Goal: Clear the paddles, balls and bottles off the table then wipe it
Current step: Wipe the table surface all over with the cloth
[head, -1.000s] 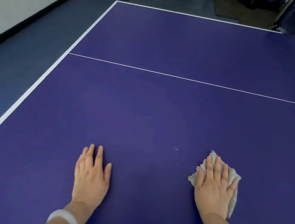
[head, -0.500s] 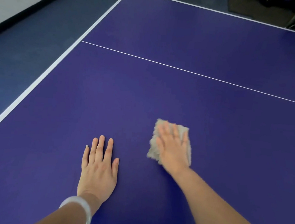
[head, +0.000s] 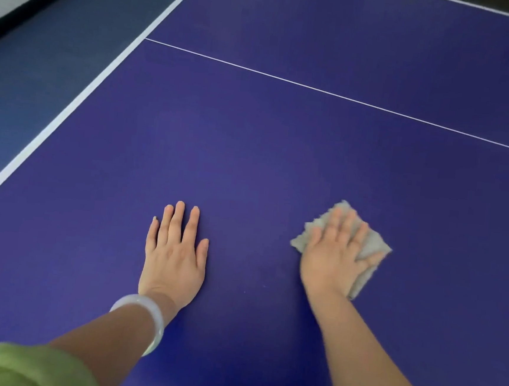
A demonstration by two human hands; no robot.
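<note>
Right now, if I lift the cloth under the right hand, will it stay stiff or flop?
Probably floppy: the cloth looks thin with frayed, crumpled edges. Likely light; the flat right hand alone pins it. It should slide easily on the smooth table.

A purple table (head: pixel 249 161) marked with thin white lines (head: pixel 341 97) carries one rumpled grey cloth (head: pixel 378 246) on its surface

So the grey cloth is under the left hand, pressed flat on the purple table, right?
No, the grey cloth is under the right hand, pressed flat on the purple table. The head view shows it; the left hand lies on bare tabletop.
</note>
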